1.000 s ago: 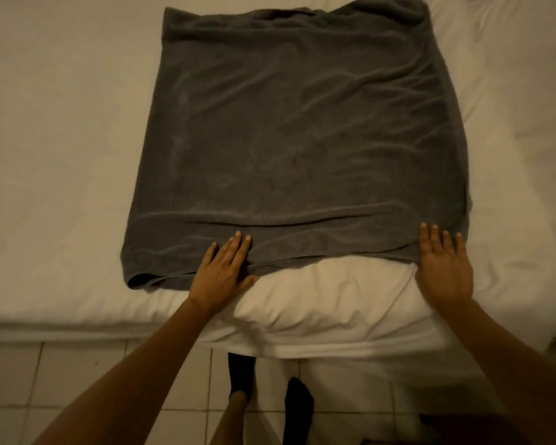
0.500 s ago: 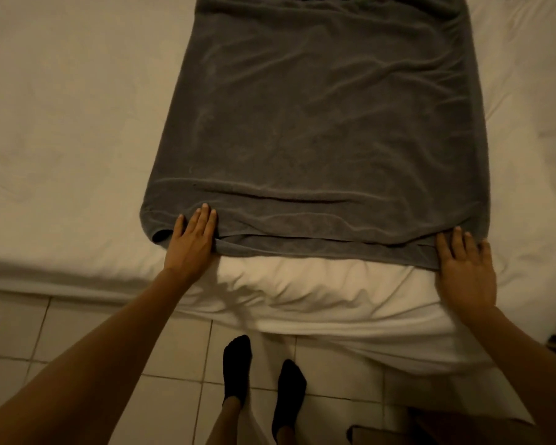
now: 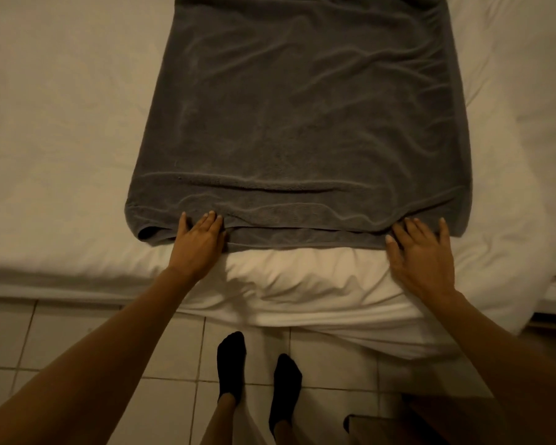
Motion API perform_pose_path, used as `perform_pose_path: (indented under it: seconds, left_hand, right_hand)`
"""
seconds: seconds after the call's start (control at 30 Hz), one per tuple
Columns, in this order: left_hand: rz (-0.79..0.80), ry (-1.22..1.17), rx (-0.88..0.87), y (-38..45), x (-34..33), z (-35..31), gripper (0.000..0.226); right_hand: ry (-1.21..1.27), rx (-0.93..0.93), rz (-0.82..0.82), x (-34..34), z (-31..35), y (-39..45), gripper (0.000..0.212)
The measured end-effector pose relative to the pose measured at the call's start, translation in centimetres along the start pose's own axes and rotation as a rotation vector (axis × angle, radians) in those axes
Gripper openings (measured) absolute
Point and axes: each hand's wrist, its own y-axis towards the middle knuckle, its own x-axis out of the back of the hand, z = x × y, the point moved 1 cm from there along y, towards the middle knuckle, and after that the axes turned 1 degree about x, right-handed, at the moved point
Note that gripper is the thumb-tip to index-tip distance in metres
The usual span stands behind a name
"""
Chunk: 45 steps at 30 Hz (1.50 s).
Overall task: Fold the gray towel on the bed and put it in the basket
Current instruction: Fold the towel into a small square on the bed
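a: where is there free room on the wide white-sheeted bed (image 3: pixel 61 130)?

b: broad bare sheet lies left of the dark gray terry towel (image 3: pixel 299 123), and a narrower strip runs along its right side.

a: what blocks the near edge?

b: the left hand (image 3: pixel 199 244) and the right hand (image 3: pixel 422 252) lie flat on the towel's near hem, with open sheet between them. below, two feet in black socks (image 3: pixel 257 370) stand on the pale tiled floor (image 3: pixel 77 342), and a brown wooden piece (image 3: pixel 430 425) fills the lower right corner.

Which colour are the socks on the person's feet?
Black socks, seen clearly in the head view.
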Motion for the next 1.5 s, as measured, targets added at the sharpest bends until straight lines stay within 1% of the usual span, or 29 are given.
perform_pose_path:
  seconds: [0.07, 0.1, 0.17, 0.23, 0.33, 0.47, 0.53, 0.63, 0.77, 0.87, 1.0, 1.07, 1.23, 1.33, 1.5]
  left_hand:
    - [0.001, 0.054, 0.008, 0.6, 0.0, -0.3, 0.052]
    - [0.012, 0.098, 0.015, 0.8, 0.0, -0.4, 0.053]
    - [0.037, 0.181, 0.029, 1.2, -0.2, -0.7, 0.054]
    - [0.035, 0.227, 0.035, 1.5, -0.2, -0.9, 0.054]
    - [0.003, 0.231, 0.033, 1.8, -0.2, -0.8, 0.053]
    - [-0.035, 0.187, 0.009, 0.7, -0.6, 0.2, 0.052]
    - [-0.046, 0.164, 0.002, -0.3, -0.9, 0.6, 0.051]
    - [-0.048, 0.127, 0.006, -1.1, -0.9, 0.8, 0.048]
    - [-0.077, 0.08, 0.014, -0.7, -0.9, 0.6, 0.047]
    - [-0.089, 0.066, 0.057, -0.1, -0.9, 0.8, 0.053]
    - [-0.06, 0.093, 0.089, 0.5, -0.9, 1.0, 0.057]
    - [-0.057, 0.105, 0.088, 0.6, -0.9, 1.1, 0.057]
    - [-0.056, 0.114, 0.043, 0.2, -0.6, 1.8, 0.056]
    - [-0.053, 0.142, 0.003, -0.6, -0.1, 2.3, 0.053]
    - [-0.085, 0.162, -0.074, -3.0, 0.4, 3.0, 0.051]
  right_hand:
    - [-0.028, 0.018, -0.052, -0.1, 0.2, 0.6, 0.051]
    - [-0.048, 0.031, -0.045, -0.3, 0.3, 1.0, 0.052]
    - [-0.079, 0.029, 0.027, -0.7, 0.9, 1.9, 0.053]
    - [-0.11, -0.011, 0.112, -1.0, 1.6, 2.8, 0.05]
    - [-0.155, -0.045, 0.144, -1.2, 2.0, 4.2, 0.039]
    - [-0.158, -0.02, 0.121, -0.7, 1.6, 4.7, 0.028]
    - [-0.174, 0.001, 0.16, -0.3, 1.5, 4.4, 0.031]
    - [-0.221, 0.013, 0.221, 0.2, 1.9, 4.5, 0.043]
    - [-0.259, 0.014, 0.212, 0.2, 2.5, 5.8, 0.038]
    - [-0.247, -0.009, 0.204, -0.2, 2.9, 6.4, 0.036]
    - [-0.298, -0.084, 0.238, 0.2, 2.3, 6.1, 0.049]
    - [-0.315, -0.089, 0.26, 0.5, 1.6, 6.0, 0.057]
    - [-0.211, -0.01, 0.21, 0.7, 0.5, 5.6, 0.066]
    - [-0.08, -0.012, 0.226, 0.2, 0.3, 3.4, 0.058]
    - [0.053, -0.046, 0.205, -0.7, -0.4, -1.5, 0.055]
